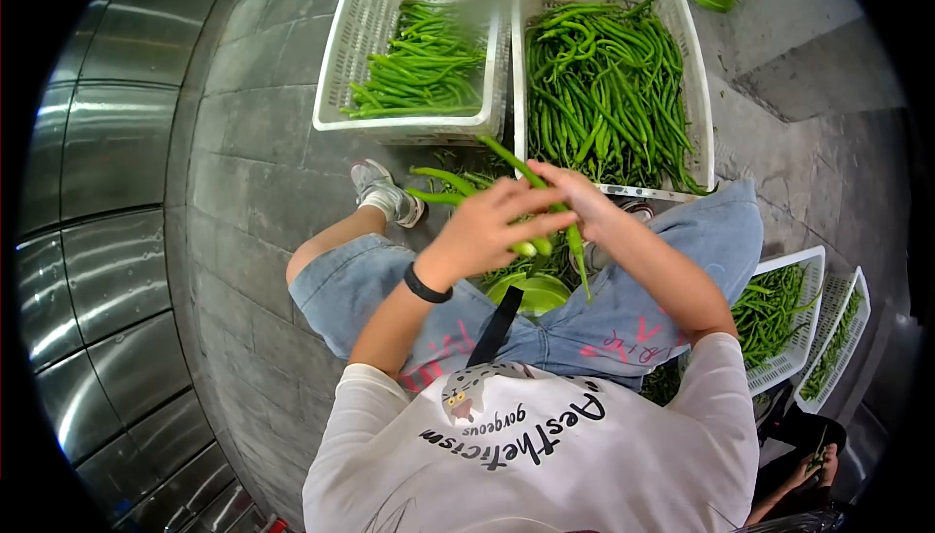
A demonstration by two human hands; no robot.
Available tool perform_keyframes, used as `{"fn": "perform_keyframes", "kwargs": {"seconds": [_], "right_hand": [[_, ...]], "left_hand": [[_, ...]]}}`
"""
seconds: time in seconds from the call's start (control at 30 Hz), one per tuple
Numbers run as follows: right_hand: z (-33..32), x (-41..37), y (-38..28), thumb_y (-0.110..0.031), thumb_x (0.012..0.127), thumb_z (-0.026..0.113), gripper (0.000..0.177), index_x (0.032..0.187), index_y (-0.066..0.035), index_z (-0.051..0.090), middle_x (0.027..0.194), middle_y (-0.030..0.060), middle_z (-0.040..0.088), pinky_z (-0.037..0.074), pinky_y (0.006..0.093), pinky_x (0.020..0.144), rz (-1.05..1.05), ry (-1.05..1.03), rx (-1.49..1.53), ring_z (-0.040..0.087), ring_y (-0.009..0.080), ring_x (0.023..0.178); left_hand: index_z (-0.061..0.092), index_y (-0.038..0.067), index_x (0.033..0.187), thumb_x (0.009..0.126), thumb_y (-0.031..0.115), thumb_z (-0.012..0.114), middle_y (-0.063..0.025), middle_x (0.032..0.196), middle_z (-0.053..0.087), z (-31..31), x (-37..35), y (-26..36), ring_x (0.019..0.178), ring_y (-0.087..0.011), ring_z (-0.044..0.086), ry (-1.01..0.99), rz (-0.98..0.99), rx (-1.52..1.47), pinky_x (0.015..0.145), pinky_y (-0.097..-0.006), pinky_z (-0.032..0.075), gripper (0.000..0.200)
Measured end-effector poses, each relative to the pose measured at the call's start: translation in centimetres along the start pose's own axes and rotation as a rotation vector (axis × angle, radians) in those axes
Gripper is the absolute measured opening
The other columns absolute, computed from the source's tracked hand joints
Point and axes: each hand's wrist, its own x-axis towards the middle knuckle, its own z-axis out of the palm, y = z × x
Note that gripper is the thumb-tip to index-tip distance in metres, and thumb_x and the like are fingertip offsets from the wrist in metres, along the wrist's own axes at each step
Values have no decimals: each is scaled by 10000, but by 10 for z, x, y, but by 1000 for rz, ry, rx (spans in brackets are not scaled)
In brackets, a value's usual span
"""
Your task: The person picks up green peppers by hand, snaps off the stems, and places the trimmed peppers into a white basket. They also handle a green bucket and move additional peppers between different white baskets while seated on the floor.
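Both hands meet above my lap, in front of the two crates. My left hand (492, 226), with a black band on its wrist, is closed round several long green chili peppers (438, 183); their ends stick out to the left and below the fingers. My right hand (575, 204) is against it, fingers bent in a pinch on a green chili pepper (506, 157) that points up and left. Another chili pepper (581, 265) hangs down beneath the hands. The fingers overlap and are slightly blurred, so the exact contact is partly hidden.
A white crate (331, 75) at front left holds lined-up chili peppers; a fuller white crate (708, 124) stands beside it. A green plastic seat (531, 294) shows between my thighs. Smaller white baskets (779, 372) of peppers and another person's hands (823, 465) are at right.
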Motion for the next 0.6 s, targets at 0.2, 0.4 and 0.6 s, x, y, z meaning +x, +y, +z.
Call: {"fn": "perform_keyframes", "kwargs": {"seconds": [0.2, 0.4, 0.6], "right_hand": [[-1, 7, 17, -351, 952, 475, 314, 968, -55, 579, 769, 6, 585, 398, 214, 469, -220, -119, -228, 518, 82, 579], [11, -8, -13, -177, 919, 558, 166, 1037, -63, 535, 691, -46, 484, 260, 189, 432, -622, -147, -338, 352, 31, 492], [2, -3, -10, -196, 919, 585, 133, 912, -63, 586, 648, -27, 517, 248, 188, 427, -602, -82, -368, 342, 18, 477]], "left_hand": [[643, 50, 990, 672, 64, 689, -57, 888, 631, 14, -6, -5, 793, -258, 546, 199, -139, -29, 684, -347, 471, 321], [607, 7, 955, 731, 51, 691, -105, 840, 606, 1, -9, -25, 791, -292, 538, 270, -471, -104, 686, -362, 441, 244], [605, 18, 936, 712, 29, 696, -105, 848, 598, 8, -11, -22, 804, -307, 528, 185, -456, -151, 691, -372, 439, 242]]}}
